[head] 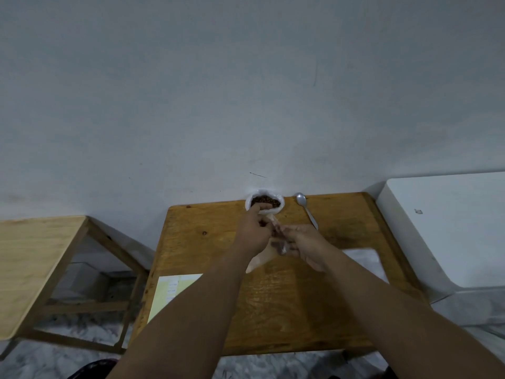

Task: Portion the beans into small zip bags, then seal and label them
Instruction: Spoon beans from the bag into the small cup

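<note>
While my left hand [255, 231] curls its fingers round a few beans [263, 222], my right hand [303, 246] pinches the top of the small zip bag [261, 259]. The big bean bag [281, 205] sits at the table's [207, 242] 12 o'clock, the spoon [306, 209] at 1.

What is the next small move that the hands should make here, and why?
Probably the left hand should drop its beans into the small bag that the right hand holds beside it. Its fingers are curled just in front of the big bag, dark beans seem to sit in their grip, and the spoon lies untouched.
</note>
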